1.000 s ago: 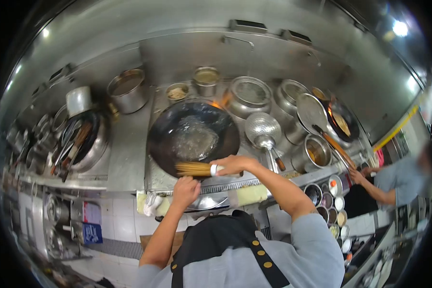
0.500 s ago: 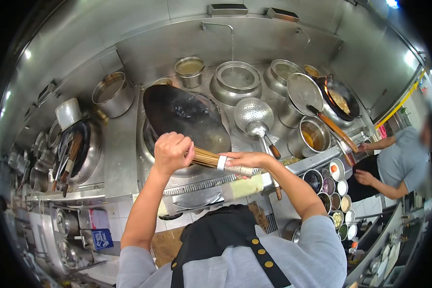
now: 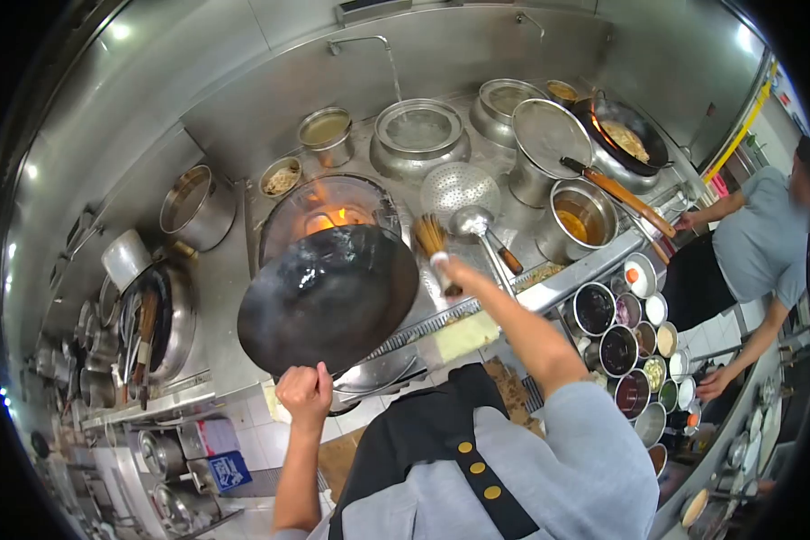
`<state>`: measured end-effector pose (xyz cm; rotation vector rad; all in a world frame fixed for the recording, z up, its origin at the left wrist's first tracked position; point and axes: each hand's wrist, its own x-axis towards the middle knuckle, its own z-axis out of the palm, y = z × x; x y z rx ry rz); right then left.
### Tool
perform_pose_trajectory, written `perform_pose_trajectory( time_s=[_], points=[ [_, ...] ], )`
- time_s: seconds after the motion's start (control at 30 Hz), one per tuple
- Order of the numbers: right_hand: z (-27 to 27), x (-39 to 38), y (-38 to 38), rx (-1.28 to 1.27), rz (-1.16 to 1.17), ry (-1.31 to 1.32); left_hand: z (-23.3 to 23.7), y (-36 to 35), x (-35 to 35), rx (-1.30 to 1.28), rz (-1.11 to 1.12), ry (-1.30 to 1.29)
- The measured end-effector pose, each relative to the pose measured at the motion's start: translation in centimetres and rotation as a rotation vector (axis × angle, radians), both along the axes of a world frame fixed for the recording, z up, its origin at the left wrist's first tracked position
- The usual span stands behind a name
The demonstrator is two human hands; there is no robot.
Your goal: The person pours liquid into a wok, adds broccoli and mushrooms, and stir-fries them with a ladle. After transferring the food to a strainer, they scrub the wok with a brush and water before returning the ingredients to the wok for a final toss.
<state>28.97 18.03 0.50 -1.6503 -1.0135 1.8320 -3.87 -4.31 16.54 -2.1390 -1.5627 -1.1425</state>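
While the left hand [image 3: 304,393] is closed on its near edge, the big wok [image 3: 328,297] tilts in front of the flaming burner [image 3: 333,218], its dark inside glistening in one patch. The right hand [image 3: 457,274] has its fingers closed around the bamboo brush [image 3: 430,236], beside the perforated strainer [image 3: 460,187] and the ladle [image 3: 471,220]. Beyond the burner, a small bowl [image 3: 267,186] holds pale pieces and a small pot [image 3: 336,155] cloudy, yellowish liquid; water from a spout [image 3: 392,72] runs into a wide, filled pot [image 3: 420,166]. To the right, a deep pot [image 3: 559,245] contains amber liquid, and a second wok [image 3: 654,137], flame at its side, holds pale food. Nearer, clustered tubs [image 3: 633,393] contain dark, green, white and orange contents, near a co-worker [image 3: 763,236].
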Motion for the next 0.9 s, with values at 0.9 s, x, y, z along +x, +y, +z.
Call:
perform_pose_trajectory(
  time_s=[0.9],
  points=[
    [4.2,5.8,10.9,0.376,-0.255,0.182,-9.2,-4.8,-2.9,-0.318,0.373,-0.318]
  ],
)
